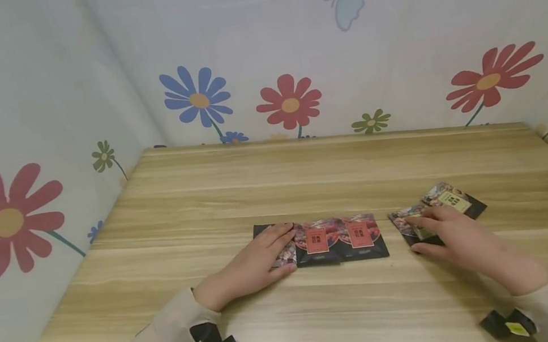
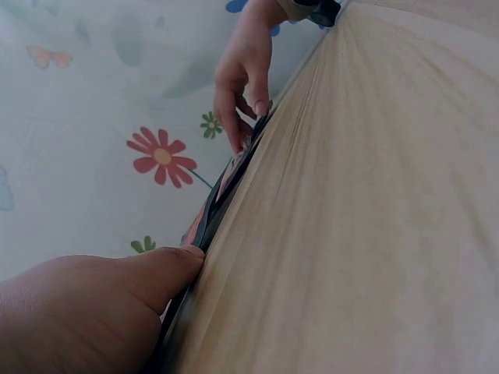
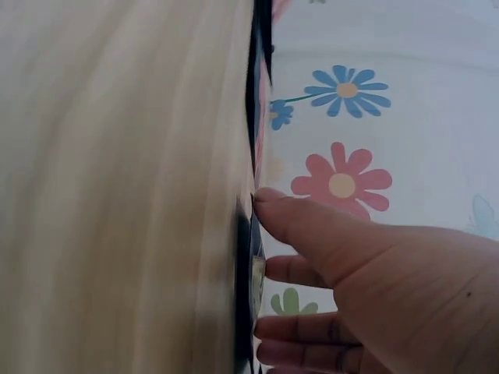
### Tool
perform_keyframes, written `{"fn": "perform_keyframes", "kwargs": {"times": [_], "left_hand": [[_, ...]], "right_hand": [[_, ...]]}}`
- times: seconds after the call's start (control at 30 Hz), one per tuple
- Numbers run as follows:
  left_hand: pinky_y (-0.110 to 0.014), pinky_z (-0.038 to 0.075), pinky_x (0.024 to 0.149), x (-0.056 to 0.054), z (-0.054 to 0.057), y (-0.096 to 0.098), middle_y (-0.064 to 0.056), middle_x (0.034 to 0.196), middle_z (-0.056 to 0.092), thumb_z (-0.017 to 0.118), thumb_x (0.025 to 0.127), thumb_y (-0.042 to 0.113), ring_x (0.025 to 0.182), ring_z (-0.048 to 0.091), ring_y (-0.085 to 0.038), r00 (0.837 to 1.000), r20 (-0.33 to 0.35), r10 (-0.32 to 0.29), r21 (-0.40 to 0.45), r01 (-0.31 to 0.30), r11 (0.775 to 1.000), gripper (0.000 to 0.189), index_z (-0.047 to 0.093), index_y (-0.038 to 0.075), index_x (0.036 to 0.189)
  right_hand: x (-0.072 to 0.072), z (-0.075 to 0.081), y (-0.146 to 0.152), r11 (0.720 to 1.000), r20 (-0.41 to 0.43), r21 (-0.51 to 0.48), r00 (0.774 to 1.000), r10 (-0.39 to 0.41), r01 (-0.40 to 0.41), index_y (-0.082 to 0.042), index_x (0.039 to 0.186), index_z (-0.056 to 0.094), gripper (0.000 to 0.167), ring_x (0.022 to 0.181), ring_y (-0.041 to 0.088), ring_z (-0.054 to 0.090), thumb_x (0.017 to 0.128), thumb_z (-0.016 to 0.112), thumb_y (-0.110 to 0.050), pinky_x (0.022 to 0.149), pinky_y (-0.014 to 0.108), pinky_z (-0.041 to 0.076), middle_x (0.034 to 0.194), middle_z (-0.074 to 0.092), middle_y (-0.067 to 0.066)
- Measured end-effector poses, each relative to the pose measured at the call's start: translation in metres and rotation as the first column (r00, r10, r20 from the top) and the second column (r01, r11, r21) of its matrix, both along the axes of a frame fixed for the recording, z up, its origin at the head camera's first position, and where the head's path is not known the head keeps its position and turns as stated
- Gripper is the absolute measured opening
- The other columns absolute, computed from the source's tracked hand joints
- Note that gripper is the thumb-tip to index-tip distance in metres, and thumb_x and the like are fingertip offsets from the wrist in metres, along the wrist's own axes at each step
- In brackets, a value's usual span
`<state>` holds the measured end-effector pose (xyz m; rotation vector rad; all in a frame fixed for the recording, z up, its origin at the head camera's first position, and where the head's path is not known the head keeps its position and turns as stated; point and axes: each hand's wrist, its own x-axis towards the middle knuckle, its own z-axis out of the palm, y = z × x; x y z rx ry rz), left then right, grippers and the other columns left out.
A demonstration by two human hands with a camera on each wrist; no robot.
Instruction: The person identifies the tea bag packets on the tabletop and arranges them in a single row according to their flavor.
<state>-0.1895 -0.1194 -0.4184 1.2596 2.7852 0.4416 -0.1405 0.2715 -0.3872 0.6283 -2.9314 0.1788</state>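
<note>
Three flat black packets lie in a row on the table, two of them with red labels: a middle packet and a right-hand packet. My left hand rests with extended fingers on the leftmost packet and covers most of it. Farther right, my right hand lies over a yellow-labelled packet, fingertips on its face and thumb at the near edge. A second yellow-labelled packet shows behind that hand, tilted and partly covered. Seen edge-on in the right wrist view, the right thumb touches the packet's edge.
The wooden table extends behind and in front of the packets. Behind it hangs a white curtain printed with flowers and a butterfly. Black straps hang at both wrists. A gap of bare wood separates the two packet groups.
</note>
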Motion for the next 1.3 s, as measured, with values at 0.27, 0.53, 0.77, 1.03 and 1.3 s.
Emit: {"fn": "perform_keyframes", "kwargs": {"times": [0.27,0.53,0.77,1.03,1.3], "left_hand": [[-0.045,0.022,0.122,0.000,0.000,-0.002,-0.015,0.156,0.032,0.056,0.095,0.041,0.146,0.027,-0.031,1.000,-0.010,0.001,0.004,-0.001,1.000,0.068,0.035,0.002,0.148],[-0.045,0.022,0.122,-0.001,-0.002,-0.004,-0.015,0.156,0.032,0.056,0.095,0.041,0.146,0.028,-0.031,1.000,-0.027,-0.002,0.010,0.003,1.000,0.068,0.035,0.002,0.147],[-0.044,0.021,0.122,-0.001,-0.002,-0.004,-0.015,0.156,0.031,0.055,0.095,0.041,0.146,0.026,-0.030,1.000,-0.017,0.000,0.000,0.000,1.000,0.069,0.034,0.002,0.148],[-0.045,0.022,0.122,-0.002,-0.003,-0.002,-0.015,0.156,0.032,0.056,0.095,0.040,0.146,0.027,-0.031,1.000,-0.020,-0.006,0.008,0.006,1.000,0.068,0.035,0.002,0.148],[-0.045,0.023,0.121,-0.002,-0.004,0.000,-0.015,0.155,0.033,0.057,0.095,0.040,0.146,0.028,-0.031,1.000,-0.027,-0.004,0.009,0.004,1.000,0.068,0.036,0.002,0.147]], "right_hand": [[0.003,-0.003,-0.009,1.000,-0.037,-0.020,0.999,-0.022,0.022,-0.011,0.129,0.062,0.055,0.108,0.039,0.054,0.082,0.074,-0.037,0.091,0.056,0.047,0.110,0.060,0.017],[0.001,-0.009,-0.015,0.999,0.019,-0.023,0.999,-0.041,0.041,-0.012,0.136,0.055,0.061,0.126,0.050,0.044,0.087,0.067,-0.045,0.100,0.065,0.040,0.137,0.049,0.025],[0.004,-0.012,-0.016,1.000,-0.015,-0.012,1.000,-0.022,0.021,-0.009,0.136,0.054,0.061,0.124,0.044,0.049,0.087,0.067,-0.044,0.103,0.061,0.040,0.131,0.056,0.022],[0.004,-0.017,-0.016,1.000,-0.068,-0.023,0.998,0.012,-0.013,-0.010,0.135,0.056,0.060,0.116,0.037,0.055,0.085,0.070,-0.042,0.097,0.058,0.045,0.122,0.060,0.016],[0.004,-0.020,-0.017,0.999,-0.102,-0.026,0.994,0.031,-0.034,-0.009,0.134,0.057,0.060,0.114,0.033,0.056,0.084,0.071,-0.041,0.098,0.053,0.046,0.119,0.061,0.014]]}}
